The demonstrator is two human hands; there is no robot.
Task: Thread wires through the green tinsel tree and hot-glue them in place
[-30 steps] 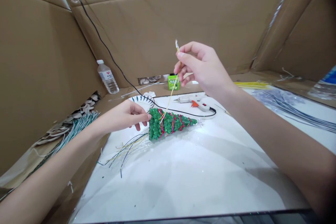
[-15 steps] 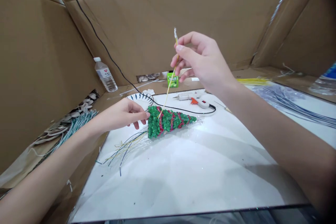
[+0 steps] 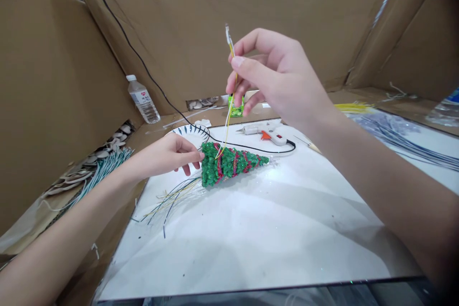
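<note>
A small green Christmas tree point(image 3: 229, 165) with red garland lies on its side on the white board point(image 3: 229, 244), its tip to the right. My left hand point(image 3: 181, 155) grips the tree's wide base between thumb and fingers. Raised above the tree, my right hand point(image 3: 272, 74) pinches a pair of thin wires point(image 3: 228, 122), one yellow and one white, that run down into the tree near its base. A small pale piece point(image 3: 228, 36) sits at the wires' upper end. Several dark and yellow wires point(image 3: 172, 197) trail out left from under the base.
Behind the tree lies a white glue gun point(image 3: 267, 133) with an orange trigger, its black cord point(image 3: 247, 147) looping leftward. A water bottle point(image 3: 143, 100) leans against the cardboard wall. Bundled wires point(image 3: 107, 172) lie at left, and dark wires point(image 3: 405, 138) at right.
My right hand has risen slightly and shifted left with the wires, which now show as two separated strands. My left hand and the tree stay nearly in place.
</note>
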